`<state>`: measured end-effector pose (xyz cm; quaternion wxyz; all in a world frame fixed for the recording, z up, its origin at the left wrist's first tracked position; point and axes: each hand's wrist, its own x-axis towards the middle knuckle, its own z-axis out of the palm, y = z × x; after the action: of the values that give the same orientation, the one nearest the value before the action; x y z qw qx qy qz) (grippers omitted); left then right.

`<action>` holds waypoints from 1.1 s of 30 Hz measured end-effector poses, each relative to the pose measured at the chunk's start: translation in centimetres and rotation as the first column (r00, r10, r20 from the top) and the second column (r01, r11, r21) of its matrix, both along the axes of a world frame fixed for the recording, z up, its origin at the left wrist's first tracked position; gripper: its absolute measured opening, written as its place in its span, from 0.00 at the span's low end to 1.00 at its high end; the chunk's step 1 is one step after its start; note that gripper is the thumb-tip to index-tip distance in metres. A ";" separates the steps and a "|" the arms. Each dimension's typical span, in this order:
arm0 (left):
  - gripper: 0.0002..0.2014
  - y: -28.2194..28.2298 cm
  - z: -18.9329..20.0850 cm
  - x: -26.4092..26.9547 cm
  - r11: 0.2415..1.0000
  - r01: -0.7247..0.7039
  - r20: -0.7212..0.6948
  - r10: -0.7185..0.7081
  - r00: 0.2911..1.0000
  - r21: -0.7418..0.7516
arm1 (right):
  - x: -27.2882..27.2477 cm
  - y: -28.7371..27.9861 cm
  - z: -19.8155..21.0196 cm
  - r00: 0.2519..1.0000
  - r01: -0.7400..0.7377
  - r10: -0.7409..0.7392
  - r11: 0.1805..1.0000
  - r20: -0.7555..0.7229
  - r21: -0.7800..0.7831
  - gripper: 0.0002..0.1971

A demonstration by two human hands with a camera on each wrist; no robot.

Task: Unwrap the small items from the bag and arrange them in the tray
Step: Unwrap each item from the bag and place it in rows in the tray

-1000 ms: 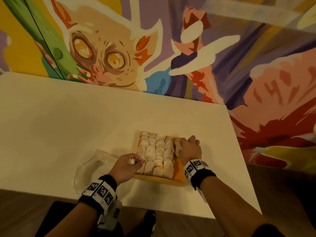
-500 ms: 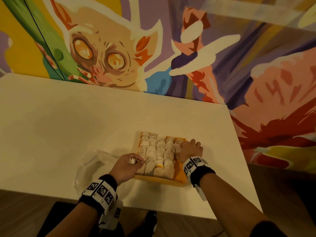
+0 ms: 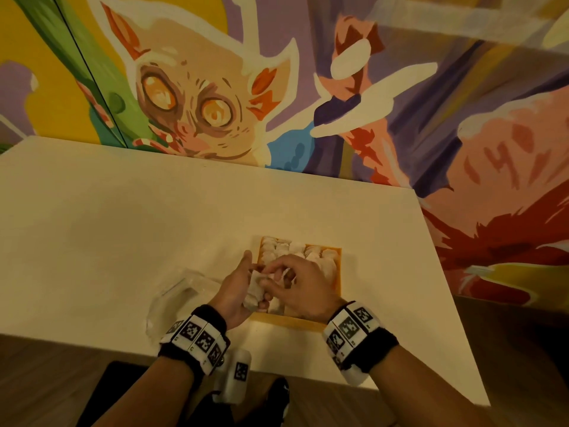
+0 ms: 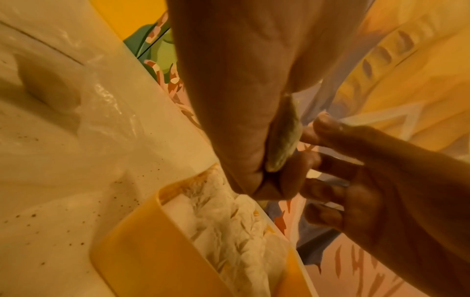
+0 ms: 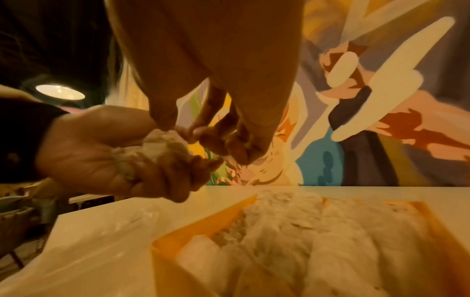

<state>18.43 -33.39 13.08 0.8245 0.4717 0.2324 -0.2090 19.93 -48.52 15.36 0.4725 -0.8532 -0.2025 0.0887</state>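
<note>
A crumpled clear bag point(image 3: 181, 300) lies at the left on the pale tabletop point(image 3: 123, 217), which butts against a wall painted with a wide-eyed cat mural point(image 3: 197, 100), wood floor showing below the near edge. Just right of the bag, the left hand point(image 3: 234, 291) curls its fingers around a small white wrapped item point(image 3: 255, 289) above the tray's near-left corner. The right hand point(image 3: 303, 288) pinches that item's top over the orange tray point(image 3: 338, 272), filled with rows of white pieces point(image 3: 277, 251).
</note>
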 end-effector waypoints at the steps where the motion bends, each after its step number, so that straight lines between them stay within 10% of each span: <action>1: 0.30 -0.1 0.1 0.0 1.000 0.018 0.009 -0.018 1.000 -0.001 | -0.4 0.4 -0.1 0.999 -0.030 0.029 0.999 -0.012 -0.017 0.12; 17: 0.27 0.3 1.0 -0.5 0.990 0.120 0.033 -0.123 0.992 0.068 | -0.4 -0.4 -0.9 0.952 0.306 -0.290 0.920 -0.101 0.244 0.04; 24: 0.07 0.0 1.1 -0.4 0.941 0.009 0.277 -0.109 0.955 0.337 | 0.1 -1.7 -0.6 0.937 0.349 -0.330 0.902 -0.113 0.255 0.03; 33: 0.06 -1.2 1.4 -0.4 0.822 -0.124 0.492 -0.205 0.846 0.555 | 0.5 -2.0 0.1 0.956 0.277 -0.239 0.926 -0.168 0.256 0.03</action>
<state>18.00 -34.54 14.45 0.6726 0.7390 0.0361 -0.0099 20.43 -50.50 15.45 0.6071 -0.7900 -0.0667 0.0534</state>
